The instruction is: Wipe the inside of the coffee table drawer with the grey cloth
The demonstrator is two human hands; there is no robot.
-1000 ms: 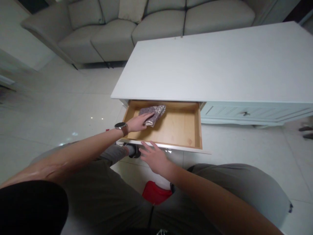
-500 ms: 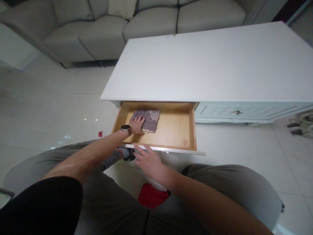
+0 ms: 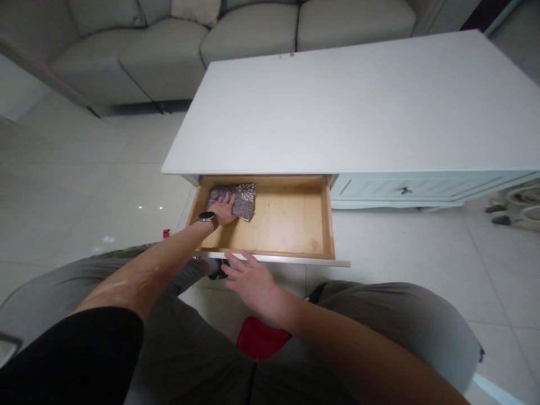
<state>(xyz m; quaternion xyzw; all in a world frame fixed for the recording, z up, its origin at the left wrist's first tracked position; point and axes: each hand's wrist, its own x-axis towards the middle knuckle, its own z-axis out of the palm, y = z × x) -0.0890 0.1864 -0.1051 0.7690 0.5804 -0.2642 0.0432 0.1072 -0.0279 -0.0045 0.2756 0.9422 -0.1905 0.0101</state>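
Lying folded inside the pulled-out drawer [image 3: 291, 219], toward its left end, the purple-grey patterned cloth [image 3: 244, 198] already seems to be where it is being stowed or arranged. What looks unfinished is the settling of it: the left hand [image 3: 223, 210] is on it, its edges sit a little askew to the drawer walls, and the drawer stands open. The cloth is directly beneath the left fingers, which are spread and laid over its top without closing round it; its pale-figured part reaches past the fingertips to the right. Nearer the body, the right hand [image 3: 253, 286] has its fingers parted at the drawer's front edge and grasps nothing; whether the fingertips touch that edge I cannot tell. Beyond stretch the white table [image 3: 337, 112] and the sofa [image 3: 253, 42].
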